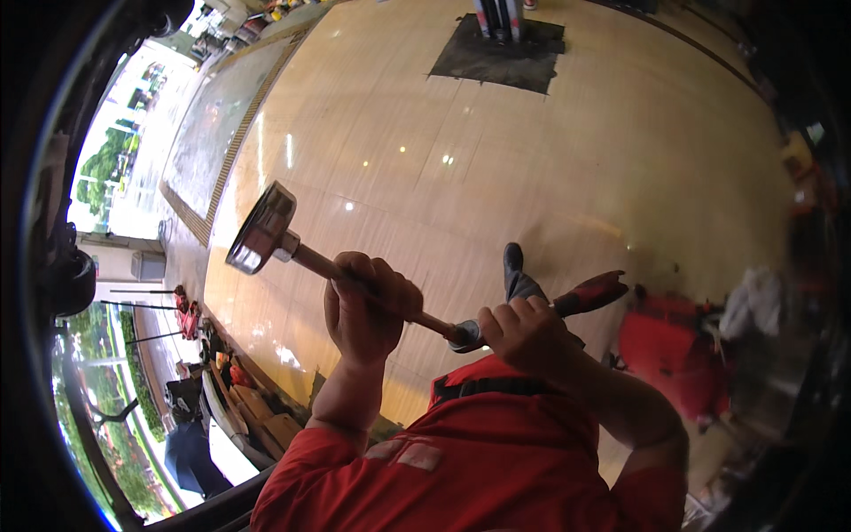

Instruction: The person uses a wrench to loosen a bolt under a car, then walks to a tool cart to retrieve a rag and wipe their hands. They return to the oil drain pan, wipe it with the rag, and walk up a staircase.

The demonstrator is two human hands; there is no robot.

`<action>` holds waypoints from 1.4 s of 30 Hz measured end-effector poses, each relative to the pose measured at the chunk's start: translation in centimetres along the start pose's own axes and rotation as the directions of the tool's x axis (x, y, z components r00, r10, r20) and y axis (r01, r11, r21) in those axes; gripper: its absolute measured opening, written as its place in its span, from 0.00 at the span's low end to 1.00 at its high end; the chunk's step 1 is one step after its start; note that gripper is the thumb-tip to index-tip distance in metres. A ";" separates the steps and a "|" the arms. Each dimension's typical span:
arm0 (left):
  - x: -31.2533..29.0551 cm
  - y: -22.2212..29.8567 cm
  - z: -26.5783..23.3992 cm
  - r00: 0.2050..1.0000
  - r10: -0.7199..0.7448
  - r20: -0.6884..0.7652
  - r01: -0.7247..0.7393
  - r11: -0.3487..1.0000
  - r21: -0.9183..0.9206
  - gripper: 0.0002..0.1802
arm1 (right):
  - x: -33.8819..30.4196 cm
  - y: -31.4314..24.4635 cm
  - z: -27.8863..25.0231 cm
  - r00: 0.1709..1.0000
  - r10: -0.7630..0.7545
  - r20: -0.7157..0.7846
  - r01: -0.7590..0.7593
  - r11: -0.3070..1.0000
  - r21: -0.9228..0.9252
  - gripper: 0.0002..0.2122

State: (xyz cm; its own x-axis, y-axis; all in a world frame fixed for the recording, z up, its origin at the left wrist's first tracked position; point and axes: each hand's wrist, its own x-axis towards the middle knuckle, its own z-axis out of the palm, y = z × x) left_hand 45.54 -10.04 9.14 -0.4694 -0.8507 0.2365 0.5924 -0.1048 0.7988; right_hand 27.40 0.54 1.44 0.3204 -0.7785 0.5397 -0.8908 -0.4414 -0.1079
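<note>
My left hand (370, 306) is wrapped round a long metal extension bar (315, 262). A shiny cup-shaped socket, which looks like an oil filter wrench (262, 232), sits on the bar's upper left end. At the other end the bar meets the head of a ratchet wrench (464, 335). My right hand (530, 335) grips the ratchet just behind its head. Its red and black handle (596, 293) sticks out to the right past my fingers. The whole tool is held in the air in front of my red shirt (496, 461).
A red cabinet or cart (674, 350) stands at the right, with a white cloth (752, 303) beside it. Cardboard pieces (257, 408) and dark items lie at the lower left. A floor grate (232, 168) runs along the left. A post (501, 22) stands on a black floor patch (496, 58).
</note>
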 end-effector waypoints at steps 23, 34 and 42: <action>37.9 10.8 -44.9 0.459 0.042 -0.887 -0.149 0.988 -0.030 0.17 | 48.4 25.6 36.3 0.823 -0.554 0.128 0.324 0.642 0.694 0.04; 68.3 6.8 -66.5 0.506 -0.041 -0.862 0.284 0.951 0.122 0.22 | 30.4 52.5 50.0 -0.645 0.615 0.453 -0.759 -0.583 -0.290 0.34; 69.7 -4.2 -86.6 0.371 -0.194 -0.908 0.866 0.425 0.262 0.19 | 26.2 44.7 50.3 -0.512 0.461 0.725 -0.617 0.389 -0.684 0.19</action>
State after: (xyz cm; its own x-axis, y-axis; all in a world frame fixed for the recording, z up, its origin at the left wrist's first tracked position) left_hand 67.08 -113.51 -25.60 0.3059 -0.7627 -0.5699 -0.3265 -0.6463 0.6897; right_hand 12.21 -62.03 -31.26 -0.3413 -0.1277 -0.9312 -0.7646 0.6140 0.1960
